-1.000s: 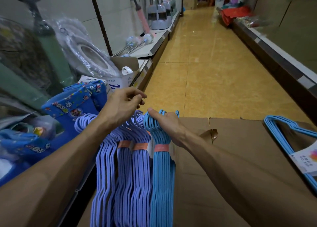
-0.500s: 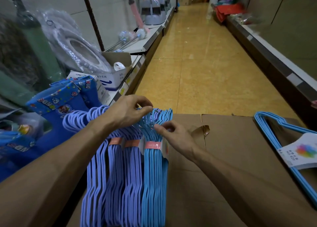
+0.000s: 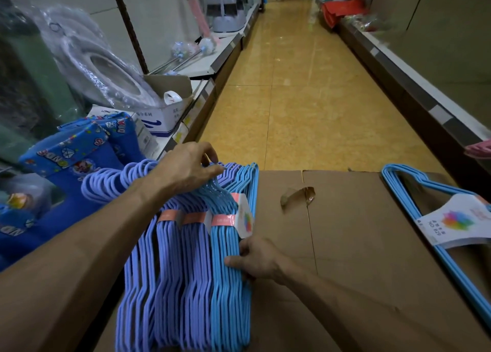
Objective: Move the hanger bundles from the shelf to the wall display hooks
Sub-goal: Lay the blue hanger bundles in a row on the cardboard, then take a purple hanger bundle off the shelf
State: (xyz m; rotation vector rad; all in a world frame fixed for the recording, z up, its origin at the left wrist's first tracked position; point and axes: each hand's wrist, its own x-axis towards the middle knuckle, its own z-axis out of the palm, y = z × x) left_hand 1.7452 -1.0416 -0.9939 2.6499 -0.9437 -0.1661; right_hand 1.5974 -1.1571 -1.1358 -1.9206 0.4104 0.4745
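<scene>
Hanger bundles (image 3: 186, 258), purple and one light blue, lie on the cardboard box (image 3: 345, 245) in front of me; none hangs on a wall hook yet, so all moving is left. My left hand (image 3: 186, 171) pinches the hook ends, my right hand (image 3: 255, 258) grips the blue bundle's side. Another bundle (image 3: 414, 192) lies well apart; its label (image 3: 457, 224) reads, I think, "NO 828".

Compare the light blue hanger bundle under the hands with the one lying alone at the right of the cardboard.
The held light blue bundle stands on edge against the purple bundles; the lone bundle lies flat, apart. The left hand grips the held bundle's hooks and the right hand holds its side; nothing touches the lone bundle. Both are light blue, with a rainbow-printed label.
</scene>
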